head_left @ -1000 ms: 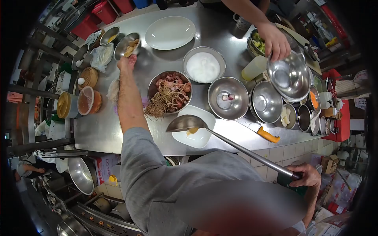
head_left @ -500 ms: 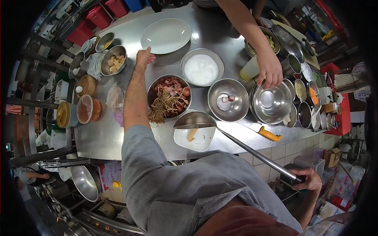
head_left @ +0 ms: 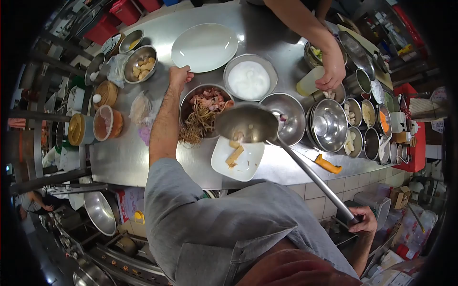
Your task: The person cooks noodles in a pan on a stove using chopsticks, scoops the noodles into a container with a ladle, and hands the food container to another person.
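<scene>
My left hand [head_left: 181, 75] is closed at the near-left rim of a large white oval plate [head_left: 205, 47], its fingers pinching the edge. In my right hand [head_left: 363, 221] is the end of a long-handled steel ladle [head_left: 245, 123]. The ladle's bowl hangs over a square white dish [head_left: 253, 164] with brown strips in it. Partly behind the ladle stands a steel bowl of raw meat [head_left: 210, 97] topped with a tangle of thin roots [head_left: 198, 124]. A bowl of white powdery or granular contents [head_left: 249, 79] sits to the right of the plate.
A co-worker's hand [head_left: 331, 71] reaches in beside a jug [head_left: 309, 82]. Stacked steel bowls [head_left: 329, 125], several ingredient bowls and an orange-handled knife [head_left: 328, 164] lie to the right. At left stand a bowl of pale chunks [head_left: 140, 64] and an orange tub [head_left: 107, 123].
My left hand's fingers have closed at the plate's rim. The ladle's bowl has risen and tilted. The co-worker's hand has moved from the stacked bowls back towards the jug.
</scene>
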Demonstrator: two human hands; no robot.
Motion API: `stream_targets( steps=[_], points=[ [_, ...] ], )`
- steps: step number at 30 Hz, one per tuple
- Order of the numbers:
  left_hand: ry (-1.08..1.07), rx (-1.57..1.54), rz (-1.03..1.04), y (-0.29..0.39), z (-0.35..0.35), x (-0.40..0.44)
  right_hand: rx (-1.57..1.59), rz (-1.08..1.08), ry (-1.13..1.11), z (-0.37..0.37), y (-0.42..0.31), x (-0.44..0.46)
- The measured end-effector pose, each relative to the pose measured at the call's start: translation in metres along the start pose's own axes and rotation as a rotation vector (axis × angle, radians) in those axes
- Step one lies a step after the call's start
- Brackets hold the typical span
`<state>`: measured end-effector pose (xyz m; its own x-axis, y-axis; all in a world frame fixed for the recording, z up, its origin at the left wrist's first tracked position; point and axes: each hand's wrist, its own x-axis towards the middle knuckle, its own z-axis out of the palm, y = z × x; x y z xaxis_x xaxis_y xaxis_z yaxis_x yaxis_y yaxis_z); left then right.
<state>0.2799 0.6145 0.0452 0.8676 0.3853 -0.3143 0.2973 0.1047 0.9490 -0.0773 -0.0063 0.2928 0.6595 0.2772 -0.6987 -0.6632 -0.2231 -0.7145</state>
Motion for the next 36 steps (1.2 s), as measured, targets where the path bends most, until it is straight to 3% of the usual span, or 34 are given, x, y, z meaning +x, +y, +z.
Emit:
stream_targets(
  steps=[5,7,12,14,15,18,21,22,24,27,32,36],
  points=[
    [-0.043,-0.022,-0.037,-0.015,-0.039,-0.042,0.063,-0.019,-0.027,-0.003,0.005,0.02],
    [0.092,0.072,0.056,-0.022,-0.058,-0.073,0.09,-0.037,-0.055,0.0,-0.001,0.029],
    [0.005,0.233,0.035,-0.062,-0.104,-0.122,0.161,0.005,-0.199,0.008,-0.003,0.05],
    [0.02,0.309,0.133,-0.079,-0.122,-0.139,0.202,-0.022,-0.241,0.011,-0.001,0.058],
    [0.044,0.308,0.132,-0.075,-0.128,-0.149,0.244,-0.042,-0.272,0.011,0.001,0.063],
    [0.264,0.696,0.275,-0.085,-0.149,-0.155,0.242,-0.086,-0.305,0.007,0.01,0.076],
    [0.293,0.705,0.233,-0.092,-0.171,-0.158,0.285,-0.106,-0.341,0.01,0.011,0.085],
    [0.317,0.705,0.229,-0.083,-0.165,-0.169,0.288,-0.123,-0.352,0.011,0.01,0.089],
    [0.382,0.491,0.503,-0.07,-0.143,-0.196,0.249,-0.158,-0.38,0.012,0.008,0.099],
    [0.418,0.29,0.452,-0.052,-0.102,-0.249,0.313,-0.236,-0.434,0.022,-0.007,0.108],
    [0.624,0.005,0.318,-0.08,-0.047,-0.334,0.325,-0.252,-0.645,0.013,-0.014,0.125],
    [0.702,0.007,0.248,-0.108,-0.01,-0.426,0.355,-0.17,-0.809,0.022,-0.014,0.131]
  ],
)
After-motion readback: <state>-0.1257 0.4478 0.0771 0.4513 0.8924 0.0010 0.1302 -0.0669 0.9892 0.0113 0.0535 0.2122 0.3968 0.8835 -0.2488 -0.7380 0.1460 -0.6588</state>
